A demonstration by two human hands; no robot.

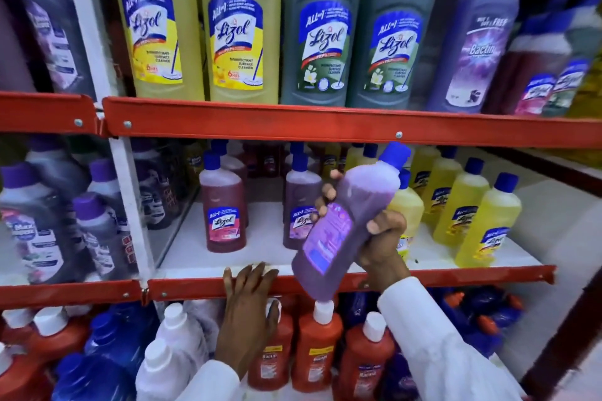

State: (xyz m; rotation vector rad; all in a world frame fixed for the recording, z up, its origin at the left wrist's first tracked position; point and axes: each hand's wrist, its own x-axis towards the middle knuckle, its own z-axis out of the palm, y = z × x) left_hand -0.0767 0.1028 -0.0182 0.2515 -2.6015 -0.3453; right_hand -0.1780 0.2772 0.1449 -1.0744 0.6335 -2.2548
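Holding a purple bottle at the middle shelf

The right hand (386, 244) grips a purple bottle (338, 225) around its body, with the thumb on the near side and the fingers curled round the far side. The bottle is tilted, its blue cap pointing up and to the right and its base hanging over the red front edge of the middle shelf (195, 290), right of that edge's middle. The left hand (247, 309) holds nothing. Its fingers are fairly straight and laid over the same red edge, just left of the bottle's base.

On the shelf behind, a maroon bottle (223, 208) stands upright near the left end. A group of yellow bottles (485, 225) fills the right end. Another purple-labelled bottle (299, 205) stands between them, partly hidden by the held one. Large yellow bottles (202, 26) and grey-green bottles (355, 29) line the front edge of the top shelf (293, 122).
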